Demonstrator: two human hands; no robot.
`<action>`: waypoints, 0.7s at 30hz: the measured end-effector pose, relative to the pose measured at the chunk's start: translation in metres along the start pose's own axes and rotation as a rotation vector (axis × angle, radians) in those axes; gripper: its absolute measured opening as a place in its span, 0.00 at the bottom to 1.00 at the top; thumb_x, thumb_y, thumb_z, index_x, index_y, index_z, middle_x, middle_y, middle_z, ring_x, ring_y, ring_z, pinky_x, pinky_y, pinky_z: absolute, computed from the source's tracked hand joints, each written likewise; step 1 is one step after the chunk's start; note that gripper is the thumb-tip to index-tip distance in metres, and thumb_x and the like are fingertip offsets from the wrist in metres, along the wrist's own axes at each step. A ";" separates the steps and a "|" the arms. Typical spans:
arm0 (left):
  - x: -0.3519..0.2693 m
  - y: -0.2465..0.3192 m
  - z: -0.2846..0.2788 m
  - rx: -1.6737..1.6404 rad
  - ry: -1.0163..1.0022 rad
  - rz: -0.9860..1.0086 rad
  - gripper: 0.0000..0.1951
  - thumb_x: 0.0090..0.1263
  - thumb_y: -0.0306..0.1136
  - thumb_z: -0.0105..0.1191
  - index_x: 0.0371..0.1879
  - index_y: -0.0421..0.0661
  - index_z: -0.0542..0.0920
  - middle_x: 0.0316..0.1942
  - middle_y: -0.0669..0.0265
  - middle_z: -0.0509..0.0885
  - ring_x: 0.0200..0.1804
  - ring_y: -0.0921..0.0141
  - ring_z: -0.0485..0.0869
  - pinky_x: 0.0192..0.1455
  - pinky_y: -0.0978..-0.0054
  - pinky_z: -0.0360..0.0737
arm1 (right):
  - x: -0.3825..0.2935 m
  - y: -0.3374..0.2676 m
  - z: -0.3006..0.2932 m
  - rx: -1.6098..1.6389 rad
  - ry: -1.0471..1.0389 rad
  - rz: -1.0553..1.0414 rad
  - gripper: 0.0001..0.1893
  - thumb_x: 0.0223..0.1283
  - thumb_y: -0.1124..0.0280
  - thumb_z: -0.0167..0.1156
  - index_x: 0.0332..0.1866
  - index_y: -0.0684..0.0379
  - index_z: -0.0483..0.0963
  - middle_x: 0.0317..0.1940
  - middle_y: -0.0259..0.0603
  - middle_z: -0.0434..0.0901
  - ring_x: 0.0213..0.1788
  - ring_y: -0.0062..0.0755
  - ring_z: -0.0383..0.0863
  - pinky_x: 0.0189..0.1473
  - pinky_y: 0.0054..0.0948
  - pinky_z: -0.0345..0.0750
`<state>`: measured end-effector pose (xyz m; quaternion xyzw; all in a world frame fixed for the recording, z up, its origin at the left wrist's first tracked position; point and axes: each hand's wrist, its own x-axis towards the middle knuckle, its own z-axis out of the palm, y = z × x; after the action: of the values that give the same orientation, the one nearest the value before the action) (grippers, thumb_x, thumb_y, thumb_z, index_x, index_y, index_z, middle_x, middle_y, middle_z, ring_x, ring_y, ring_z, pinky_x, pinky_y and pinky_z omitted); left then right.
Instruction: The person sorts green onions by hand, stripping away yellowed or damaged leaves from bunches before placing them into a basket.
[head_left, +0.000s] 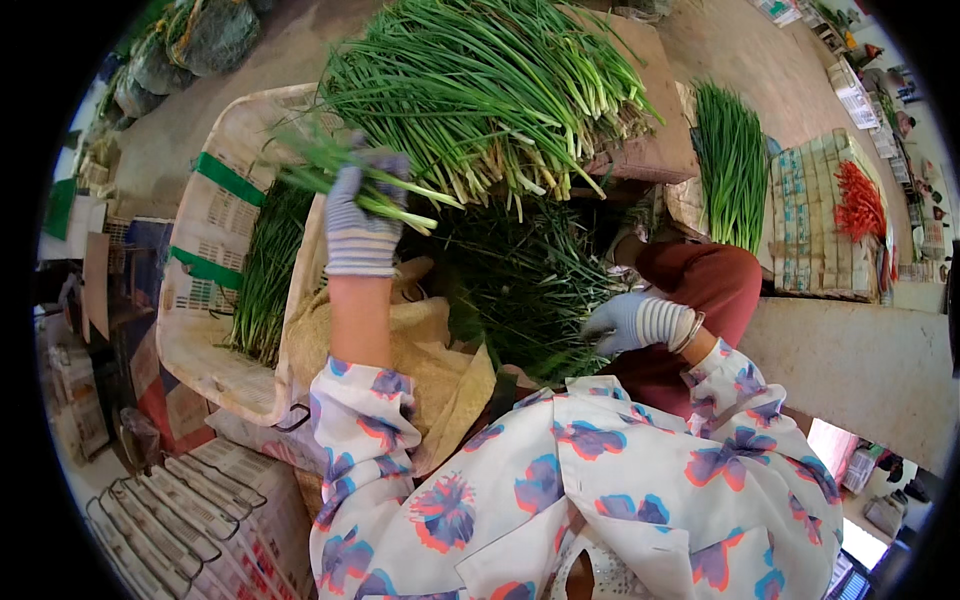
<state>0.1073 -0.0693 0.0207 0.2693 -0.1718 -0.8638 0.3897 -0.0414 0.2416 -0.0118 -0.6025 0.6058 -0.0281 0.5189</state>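
My left hand (366, 202), in a striped knit glove, grips a small bunch of green stalks with pale stem ends (420, 195). It is held between a white plastic crate and a large heap of similar greens (480, 90), which lies on a brown board or box. More greens (274, 262) lie inside the crate (202, 300). My right hand (637, 322), also in a striped glove, hangs low near my right knee, over a dark pile of loose leaves (525, 277). Its fingertips are blurred, and whether it holds anything cannot be told.
A neat bundle of greens (731, 165) lies right of the heap, beside a strapped stack (814, 217) with red ties (859, 201). Brown cloth (427, 337) lies against the crate. Stacked crates with wire handles (232, 480) stand lower left; a board (840, 360) extends at the right.
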 end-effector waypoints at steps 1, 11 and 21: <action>-0.002 0.015 0.000 -0.021 0.056 0.095 0.13 0.69 0.32 0.45 0.51 0.46 0.73 0.28 0.69 0.77 0.31 0.73 0.76 0.36 0.71 0.79 | -0.002 -0.020 -0.022 -0.573 -0.088 0.346 0.15 0.51 0.62 0.60 0.43 0.57 0.76 0.40 0.43 0.80 0.43 0.42 0.80 0.46 0.35 0.75; -0.002 -0.044 -0.008 -0.084 -0.214 -0.428 0.36 0.62 0.69 0.36 0.42 0.40 0.71 0.34 0.62 0.76 0.22 0.78 0.67 0.19 0.84 0.65 | 0.060 -0.025 -0.079 0.092 1.198 0.187 0.10 0.57 0.61 0.56 0.34 0.57 0.75 0.22 0.50 0.76 0.28 0.51 0.78 0.32 0.40 0.75; -0.014 -0.028 -0.016 0.369 -0.091 -0.336 0.11 0.55 0.27 0.59 0.38 0.45 0.78 0.30 0.71 0.79 0.28 0.78 0.73 0.23 0.82 0.68 | 0.043 -0.066 -0.030 -0.727 1.045 -0.252 0.09 0.44 0.67 0.58 0.33 0.56 0.72 0.19 0.34 0.73 0.24 0.33 0.75 0.29 0.31 0.70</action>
<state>0.1078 -0.0422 -0.0016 0.3216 -0.2967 -0.8816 0.1770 -0.0040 0.1737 0.0200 -0.7129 0.6742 -0.1715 -0.0886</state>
